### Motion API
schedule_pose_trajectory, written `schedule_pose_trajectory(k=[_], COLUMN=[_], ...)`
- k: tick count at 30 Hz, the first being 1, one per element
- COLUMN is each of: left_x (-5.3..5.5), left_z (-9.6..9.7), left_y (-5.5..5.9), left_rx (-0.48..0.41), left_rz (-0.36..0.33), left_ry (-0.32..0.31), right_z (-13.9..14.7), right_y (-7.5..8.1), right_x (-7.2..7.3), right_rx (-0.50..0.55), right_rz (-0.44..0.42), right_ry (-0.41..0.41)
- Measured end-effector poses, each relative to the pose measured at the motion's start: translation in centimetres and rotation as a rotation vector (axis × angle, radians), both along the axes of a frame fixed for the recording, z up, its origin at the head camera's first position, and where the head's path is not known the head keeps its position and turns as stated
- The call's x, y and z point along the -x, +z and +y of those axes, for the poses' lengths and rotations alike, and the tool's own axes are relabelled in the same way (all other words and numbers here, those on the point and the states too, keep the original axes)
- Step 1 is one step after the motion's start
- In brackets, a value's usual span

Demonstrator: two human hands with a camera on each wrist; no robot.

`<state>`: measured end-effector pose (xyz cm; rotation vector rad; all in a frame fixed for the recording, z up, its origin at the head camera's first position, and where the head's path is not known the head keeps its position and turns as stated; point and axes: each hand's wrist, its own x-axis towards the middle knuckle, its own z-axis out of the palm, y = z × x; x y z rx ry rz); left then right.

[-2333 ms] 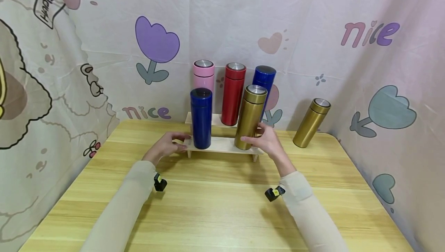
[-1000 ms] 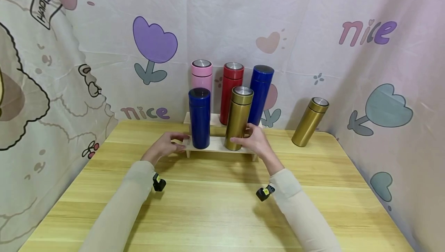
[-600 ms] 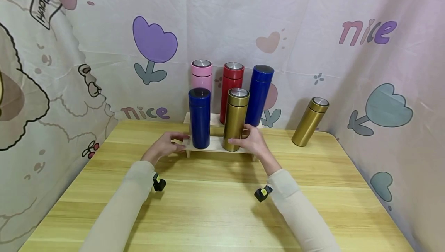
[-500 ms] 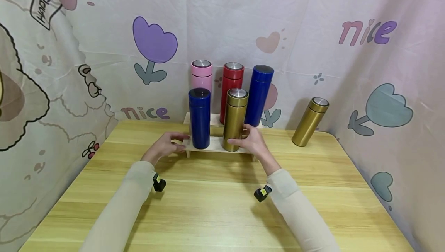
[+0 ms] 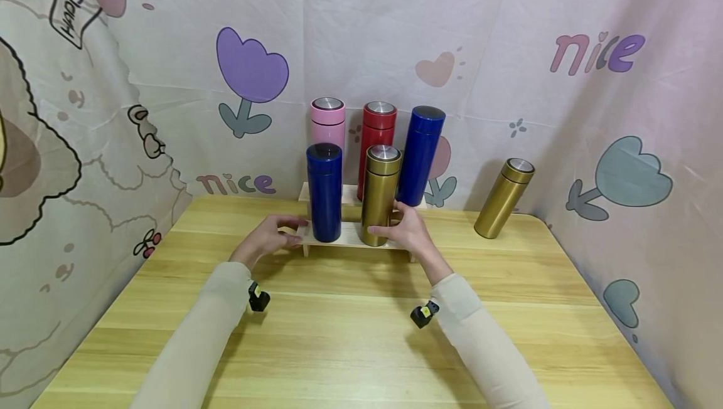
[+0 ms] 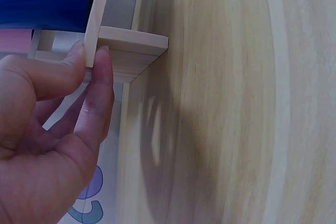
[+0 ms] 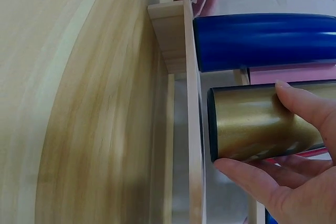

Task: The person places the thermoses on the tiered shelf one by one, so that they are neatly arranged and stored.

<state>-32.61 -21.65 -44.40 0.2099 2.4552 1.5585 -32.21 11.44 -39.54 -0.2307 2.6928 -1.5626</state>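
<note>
My right hand (image 5: 409, 228) grips the lower part of a gold thermos bottle (image 5: 381, 196), thumb on one side and fingers round the other. The bottle stands upright at the lower step of a small wooden two-tier rack (image 5: 351, 233); whether its base touches the board I cannot tell. With thumb and fingertips, my left hand (image 6: 58, 114) pinches the left end of the rack's lower board (image 6: 97, 22). Beside that hand a blue thermos bottle (image 5: 324, 196) stands on the same step. In the right wrist view, the gold bottle's base (image 7: 212, 124) faces the board's edge.
Pink (image 5: 329, 122), red (image 5: 378, 127) and blue (image 5: 420, 155) thermos bottles stand on the rack's upper step, partly hidden by the front ones. Another gold thermos bottle (image 5: 504, 199) stands on the wooden table (image 5: 339, 334) to the right. A printed cloth (image 5: 480, 32) hangs behind.
My right hand has moved the gold bottle leftward along the lower step, from near its right end towards the blue bottle. The left hand has kept its pinch on the rack.
</note>
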Motion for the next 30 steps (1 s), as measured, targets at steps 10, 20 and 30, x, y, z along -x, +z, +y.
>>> schedule_pose_trajectory(k=[10,20,30], left_x=[0.01,0.04,0.13], left_z=[0.01,0.03,-0.07], left_y=[-0.03,-0.03,-0.25], left_rx=[-0.006,0.010,0.000], left_rz=[0.010,0.004,0.001], left_ry=[-0.008,0.013,0.005], right_z=[-0.13,-0.23,-0.42], right_y=[-0.12,-0.59,-0.83], right_x=[0.00,0.43,0.73], right_rx=[-0.002,0.010,0.014], right_rz=[0.008,0.008,0.008], right_ry=[0.002,0.001,-0.006])
